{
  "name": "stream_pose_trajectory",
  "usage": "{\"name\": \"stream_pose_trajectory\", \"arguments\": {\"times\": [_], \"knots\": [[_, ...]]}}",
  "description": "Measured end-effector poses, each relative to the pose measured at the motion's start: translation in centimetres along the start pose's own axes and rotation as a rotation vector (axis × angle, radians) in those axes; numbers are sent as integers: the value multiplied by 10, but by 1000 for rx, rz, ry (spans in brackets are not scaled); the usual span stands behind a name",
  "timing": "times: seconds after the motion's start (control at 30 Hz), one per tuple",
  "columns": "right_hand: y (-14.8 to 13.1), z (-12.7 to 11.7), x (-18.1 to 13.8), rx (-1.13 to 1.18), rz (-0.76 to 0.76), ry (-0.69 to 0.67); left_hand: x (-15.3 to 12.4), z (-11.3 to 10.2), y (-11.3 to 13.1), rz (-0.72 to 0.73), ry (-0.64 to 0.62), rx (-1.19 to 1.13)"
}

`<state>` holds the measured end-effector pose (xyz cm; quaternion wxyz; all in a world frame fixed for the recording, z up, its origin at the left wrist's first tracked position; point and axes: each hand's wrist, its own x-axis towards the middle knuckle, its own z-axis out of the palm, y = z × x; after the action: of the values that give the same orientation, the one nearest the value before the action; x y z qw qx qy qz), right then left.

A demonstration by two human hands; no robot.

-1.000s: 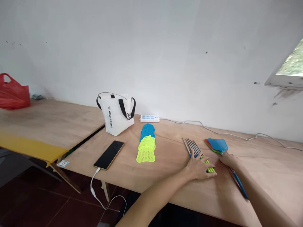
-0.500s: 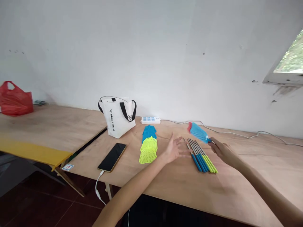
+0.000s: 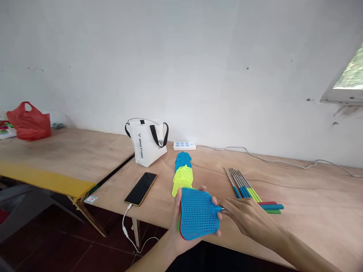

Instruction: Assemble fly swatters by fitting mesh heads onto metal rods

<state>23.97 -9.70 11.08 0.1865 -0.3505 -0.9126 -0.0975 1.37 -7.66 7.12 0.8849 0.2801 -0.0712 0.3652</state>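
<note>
My left hand (image 3: 176, 235) is wrapped from below around the mesh heads of a small stack of fly swatters. A blue head (image 3: 200, 214) lies on top, and red and green edges show beneath it. My right hand (image 3: 249, 217) grips the swatters' shafts close to the heads. Red, blue and green handles (image 3: 272, 206) stick out past its far side. Behind the hands, several metal rods with blue or yellow grips (image 3: 244, 185) lie side by side on the table. Yellow mesh heads (image 3: 183, 175) and blue heads (image 3: 183, 159) overlap in a column beyond my left hand.
A phone (image 3: 141, 189) with a white cable lies on the left of the wooden table (image 3: 312, 219). Behind it stand a white bag (image 3: 147, 145) with black straps and a power strip (image 3: 184, 146). A red plastic bag (image 3: 31, 122) sits on the neighbouring table. A wall closes the back.
My right hand has brought the swatters left and nearer to me, turning the blue head flat. My left hand, open before, has closed around the heads. The view has shifted slightly.
</note>
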Motion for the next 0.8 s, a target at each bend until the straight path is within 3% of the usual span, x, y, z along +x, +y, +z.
{"name": "stream_pose_trajectory", "arguments": {"times": [0.2,0.4,0.6,0.7,0.8], "knots": [[-24,-5,4,1,-9,89,-14,13,-2,14,-129,40],[-33,-13,-2,-1,-50,126,-32,48,-10,33,32,9],[-31,-22,-9,7,-71,139,-28,56,-14,19,-11,18],[-27,-15,-13,11,-77,135,-29,67,-14,-15,52,89],[-15,-3,-23,37,-65,104,-50,87,-4,-29,162,195]]}}
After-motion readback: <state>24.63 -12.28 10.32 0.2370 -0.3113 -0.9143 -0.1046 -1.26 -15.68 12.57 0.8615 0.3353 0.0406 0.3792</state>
